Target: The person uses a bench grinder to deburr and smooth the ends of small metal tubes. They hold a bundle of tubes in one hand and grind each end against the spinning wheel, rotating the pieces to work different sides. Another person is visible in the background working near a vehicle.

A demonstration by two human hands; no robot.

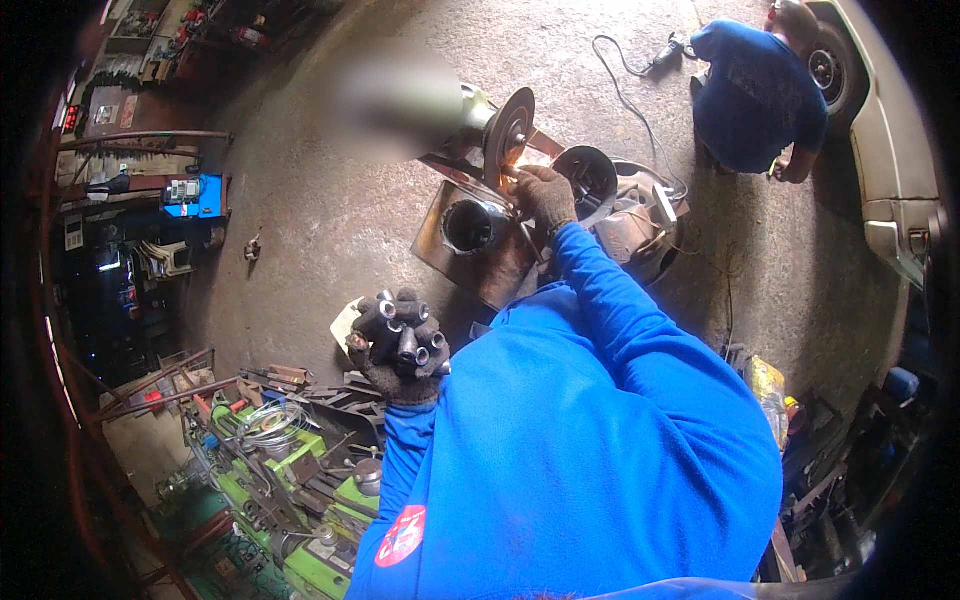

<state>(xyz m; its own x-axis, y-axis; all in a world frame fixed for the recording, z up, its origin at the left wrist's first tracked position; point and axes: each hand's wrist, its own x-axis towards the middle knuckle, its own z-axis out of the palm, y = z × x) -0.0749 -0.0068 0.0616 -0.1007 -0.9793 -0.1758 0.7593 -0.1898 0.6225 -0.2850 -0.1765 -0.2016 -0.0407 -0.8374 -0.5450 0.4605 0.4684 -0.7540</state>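
My left hand [383, 372], in a dark work glove, is cupped around a bunch of short metal tubes [407, 344], their open ends facing up. My right hand [545, 198], in a brown glove, is closed at the bench grinder's wheel [509, 130]. It pinches a small metal piece [512, 173] against the wheel's lower edge, most of which the glove hides. An orange glow of sparks shows at the contact. Just below that hand, a round open metal can [472, 228] stands on a brown metal plate [432, 232].
A black round container [588, 180] sits right of the wheel. A person in blue [755, 95] crouches beside a vehicle [890, 150] at far right, near a corded power tool [668, 52]. Green machinery [300, 465] and scrap metal stand at lower left.
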